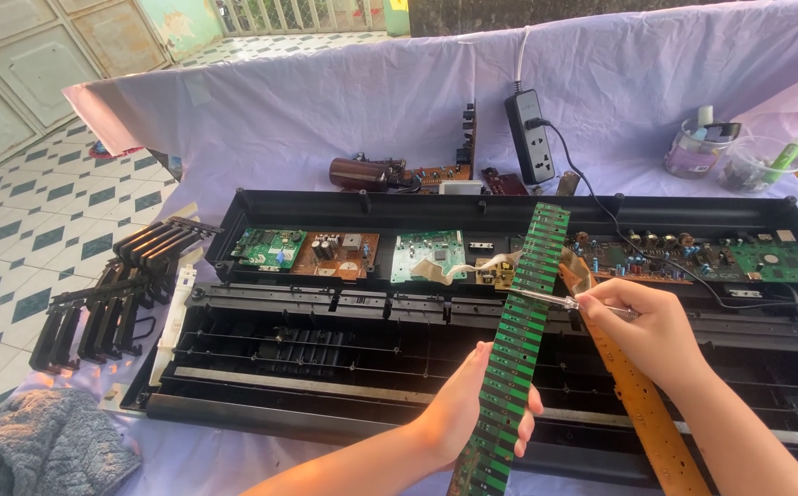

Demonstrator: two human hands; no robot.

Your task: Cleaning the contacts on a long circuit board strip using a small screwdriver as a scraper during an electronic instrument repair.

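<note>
Left hand (472,404) wraps the lower part of the long green key-contact board (518,340), grip closed on it, board standing tilted up over the opened keyboard chassis (472,367). Right hand (642,326) pinches a clear-handled screwdriver (560,300), grip closed on the handle, tip resting on the board's right edge about mid-length.

A second, brown contact strip (629,386) runs under the right wrist, touching or nearly touching the green one near the tool. Can't tell whether the tip sits in a screw or just on the edge.

How I'd do it well:
- Support the board nearer the tool; held low down, it will likely flex under tip pressure.
- Keep the shaft square to the board face, light push, so it doesn't skate across the traces.
- Fingers on the edges, off the contact pads.
- Watch the black cable (656,262) and the green and brown circuit boards (325,250) behind; swinging the top end could snag them.

Removed black keys (114,294) lie left on the tabletop, well apart from the work.
</note>
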